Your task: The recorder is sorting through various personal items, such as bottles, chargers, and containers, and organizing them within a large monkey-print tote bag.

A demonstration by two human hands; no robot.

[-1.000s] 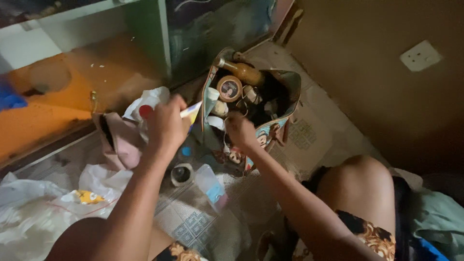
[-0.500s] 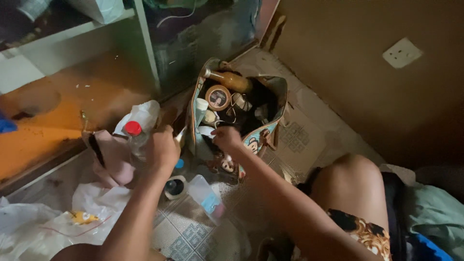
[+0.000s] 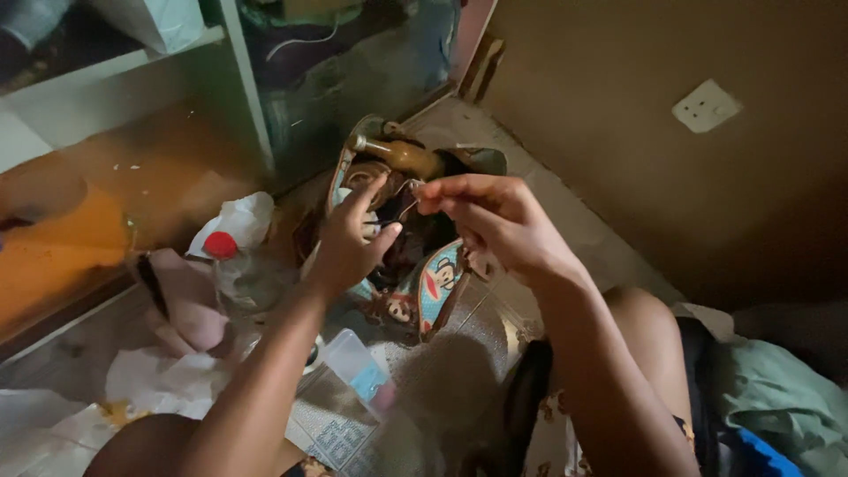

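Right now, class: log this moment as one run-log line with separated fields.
left hand: reaching into open patterned bag | right hand: pinching thin wire piece above bag | beside: red-capped bottle, clear plastic box

The left hand (image 3: 346,240) covered much of the bag (image 3: 439,284) (its contents dim); the pinched item (image 3: 408,196) was too small to identify.

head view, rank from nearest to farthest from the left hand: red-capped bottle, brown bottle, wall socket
Measured from the left hand in the head view:
1. brown bottle, just above it in the open patterned bag.
2. red-capped bottle, to the left on the floor; only slightly farther, a close call.
3. wall socket, far right, on the wall.
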